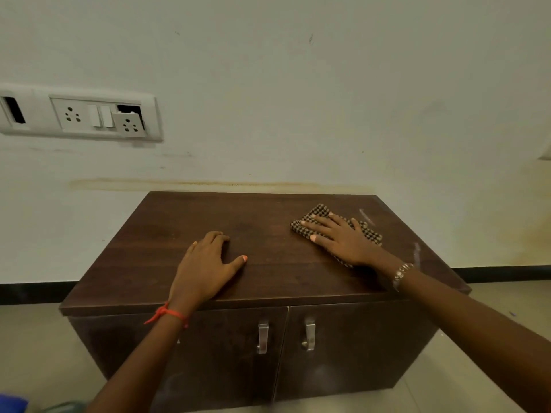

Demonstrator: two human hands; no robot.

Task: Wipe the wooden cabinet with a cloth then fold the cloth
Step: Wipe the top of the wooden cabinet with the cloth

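A low dark wooden cabinet with two doors stands against the wall. A checked brown and beige cloth lies bunched on the right part of its top. My right hand presses flat on the cloth with the fingers spread, covering most of it. My left hand rests palm down on the bare top near the front left, fingers slightly curled, holding nothing. An orange thread circles my left wrist and a bracelet my right wrist.
The white wall rises right behind the cabinet, with a switch and socket panel at the upper left. Two metal door handles sit on the cabinet front. Pale smears mark the top's right edge. Tiled floor surrounds the cabinet.
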